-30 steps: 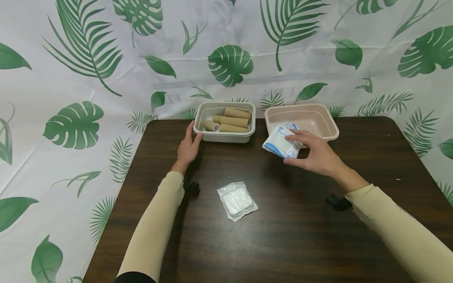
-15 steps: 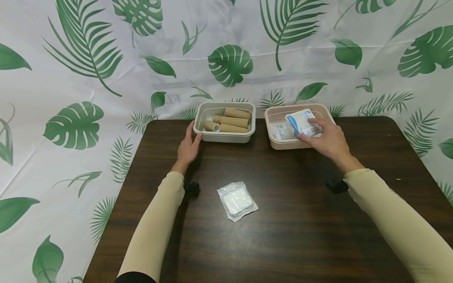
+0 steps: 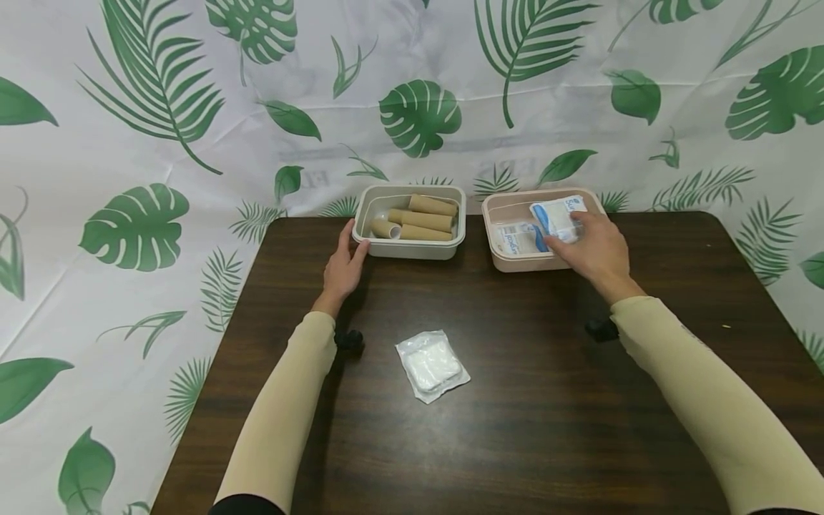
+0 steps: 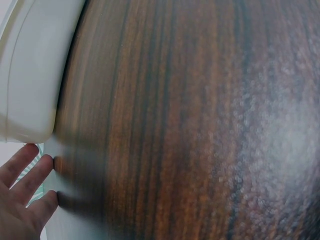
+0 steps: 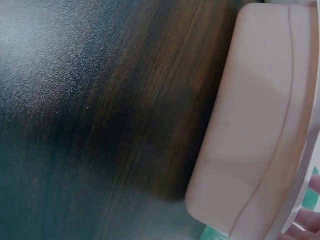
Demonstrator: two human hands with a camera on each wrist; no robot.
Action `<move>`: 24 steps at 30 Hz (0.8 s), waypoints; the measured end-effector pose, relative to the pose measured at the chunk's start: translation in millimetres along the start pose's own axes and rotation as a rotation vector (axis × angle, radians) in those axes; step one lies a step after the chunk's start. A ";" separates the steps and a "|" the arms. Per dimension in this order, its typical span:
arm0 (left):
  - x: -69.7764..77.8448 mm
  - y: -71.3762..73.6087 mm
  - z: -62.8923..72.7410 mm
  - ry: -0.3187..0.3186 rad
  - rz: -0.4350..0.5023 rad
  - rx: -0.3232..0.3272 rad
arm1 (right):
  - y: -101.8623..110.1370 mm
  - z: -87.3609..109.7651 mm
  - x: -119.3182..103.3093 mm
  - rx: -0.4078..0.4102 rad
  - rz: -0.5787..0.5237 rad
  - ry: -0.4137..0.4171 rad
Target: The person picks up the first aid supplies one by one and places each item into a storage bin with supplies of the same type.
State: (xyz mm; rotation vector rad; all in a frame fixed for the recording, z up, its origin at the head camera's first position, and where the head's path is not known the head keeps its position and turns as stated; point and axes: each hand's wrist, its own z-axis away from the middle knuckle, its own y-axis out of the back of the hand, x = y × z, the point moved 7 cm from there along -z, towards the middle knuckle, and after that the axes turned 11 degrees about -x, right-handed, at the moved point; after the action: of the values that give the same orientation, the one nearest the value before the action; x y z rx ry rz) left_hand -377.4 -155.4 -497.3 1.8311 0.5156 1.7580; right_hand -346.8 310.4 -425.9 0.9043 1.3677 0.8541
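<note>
My right hand (image 3: 597, 252) reaches over the front right of the pink tub (image 3: 531, 265). Thumb and fingers pinch a blue-and-white gauze packet (image 3: 558, 219) inside it. A second printed packet (image 3: 518, 239) lies in the tub, left of the held one. In the right wrist view, fingertips (image 5: 306, 220) show at the tub's rim. My left hand (image 3: 342, 270) touches the left end of the grey tub (image 3: 408, 250), its fingers fairly straight. That tub holds several brown cardboard tubes (image 3: 426, 222). A white gauze packet (image 3: 433, 366) lies flat on the table.
The dark wood-grain table (image 3: 515, 429) carries both tubs side by side at its back edge, with a narrow gap between them. A leaf-patterned cloth (image 3: 412, 71) hangs right behind. A small yellow scrap (image 3: 726, 326) lies at the right.
My right hand has carried the printed packet from the pink tub's front left corner into its right part and lowered it there. The left hand and the white packet stay in place.
</note>
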 end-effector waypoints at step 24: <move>0.8 0.3 0.4 0.016 -0.001 -0.001 | -7.9 -4.9 1.1 -0.028 0.006 -0.027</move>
State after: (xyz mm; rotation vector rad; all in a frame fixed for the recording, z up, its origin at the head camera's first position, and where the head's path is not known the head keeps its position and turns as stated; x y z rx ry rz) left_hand -377.0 -155.2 -496.5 1.8174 0.5215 1.7734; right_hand -351.8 308.3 -433.4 0.8950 1.3276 0.8609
